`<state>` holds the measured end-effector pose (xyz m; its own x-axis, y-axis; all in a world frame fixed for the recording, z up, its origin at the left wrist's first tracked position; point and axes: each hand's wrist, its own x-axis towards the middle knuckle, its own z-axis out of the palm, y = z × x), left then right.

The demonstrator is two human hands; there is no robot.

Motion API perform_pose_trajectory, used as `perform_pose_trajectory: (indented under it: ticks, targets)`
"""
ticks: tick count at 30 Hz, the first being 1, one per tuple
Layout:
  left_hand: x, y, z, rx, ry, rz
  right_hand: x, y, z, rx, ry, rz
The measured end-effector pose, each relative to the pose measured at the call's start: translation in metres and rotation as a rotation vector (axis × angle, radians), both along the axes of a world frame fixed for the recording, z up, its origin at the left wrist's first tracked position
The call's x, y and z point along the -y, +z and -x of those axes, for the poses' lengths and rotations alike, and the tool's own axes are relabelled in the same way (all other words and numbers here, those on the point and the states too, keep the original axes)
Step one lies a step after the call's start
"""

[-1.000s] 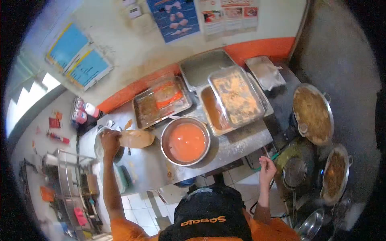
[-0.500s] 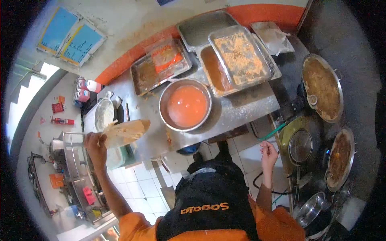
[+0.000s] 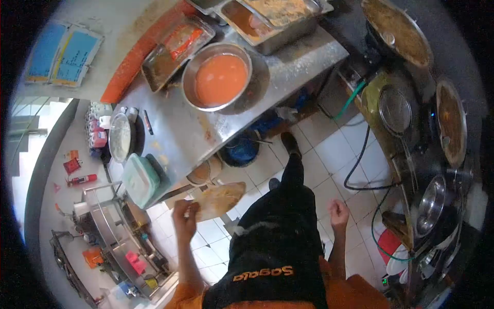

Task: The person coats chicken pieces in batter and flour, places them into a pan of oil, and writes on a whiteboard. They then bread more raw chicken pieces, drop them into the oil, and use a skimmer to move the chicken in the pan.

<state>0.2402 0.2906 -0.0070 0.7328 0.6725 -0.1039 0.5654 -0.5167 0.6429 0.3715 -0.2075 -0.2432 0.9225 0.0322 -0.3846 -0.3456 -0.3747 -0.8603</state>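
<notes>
My left hand (image 3: 185, 216) is closed on one end of a translucent, limp plastic bag (image 3: 221, 200) with yellowish-brown smears. The bag hangs over the floor, just off the edge of the steel table (image 3: 180, 149). My right hand (image 3: 338, 212) is held low on the right, its fingers curled in, with nothing visible in it. A steel bowl (image 3: 246, 87) of orange liquid (image 3: 221, 77) stands on the table. Close to the bag are a lidded green container (image 3: 140, 181) at the table corner and a round tub (image 3: 200, 172) below the edge.
Metal trays (image 3: 177, 49) line the back of the table. To the right are pans of oil (image 3: 399, 33), a mesh strainer (image 3: 395, 109) and a steel basin (image 3: 431, 205). A black hose (image 3: 355, 188) crosses the tiled floor. At left stands a metal rack (image 3: 110, 221).
My left hand has brought the bag from over the table to above the floor, nearer my body. My right hand has dropped lower. My view has shifted, and one foot is stepping.
</notes>
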Motion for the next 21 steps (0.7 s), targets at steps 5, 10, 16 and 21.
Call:
perform_pose_trajectory:
  ticks: [5,10,16,21]
  targets:
    - [0.022,-0.165,0.043,-0.055,0.261,0.320,0.037,0.054,0.104,-0.165,0.189,0.295]
    - [0.022,-0.247,0.009,-0.020,0.277,0.244,0.089,0.061,0.208,-0.456,-0.091,0.301]
    - [-0.041,-0.315,-0.041,0.194,0.467,0.139,0.127,0.049,0.309,-0.554,0.063,0.402]
    - [-0.118,-0.378,-0.036,0.414,0.424,0.058,0.094,0.087,0.291,-0.932,-0.034,0.373]
